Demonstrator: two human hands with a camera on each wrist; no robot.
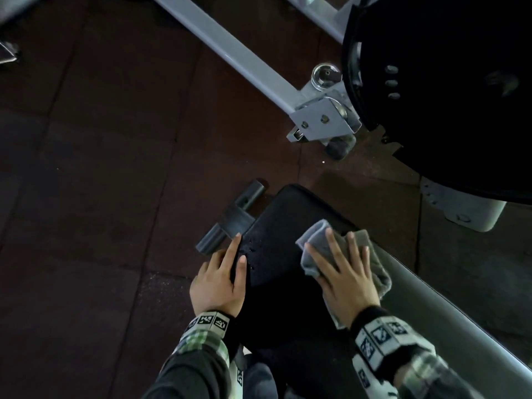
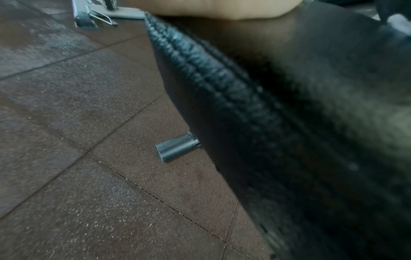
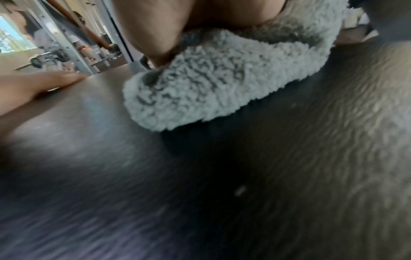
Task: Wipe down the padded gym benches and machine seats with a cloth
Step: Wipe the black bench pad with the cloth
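The padded bench [image 1: 276,254], black and stitched along its edge, runs from the bottom of the head view toward its rounded far end. The grey cloth [image 1: 322,246], thick and fleecy in the right wrist view, lies folded on the pad's right half, near the right edge. The right hand [image 1: 345,275] rests flat on top of the cloth with fingers spread and straight, pressing it against the pad; the thumb tip sits at the cloth's left fold (the right wrist view shows the fold bulging out beneath the thumb). The left hand [image 1: 221,280] lies along the pad's left edge, fingers extended and relaxed, index finger stretched along the seam and fingertips touching the upholstery; it holds nothing. A few small bright specks show on the pad just beside the left fingertips. A dark metal crossbar [image 1: 230,217] of the bench frame projects from under the pad on the left, its tube end visible in the left wrist view above the floor. The floor [image 1: 100,182] is dark brown rubber tile. A grey steel frame beam [image 1: 244,59] crosses the floor beyond the bench, and a large black weight plate [image 1: 446,96] stands at upper right.
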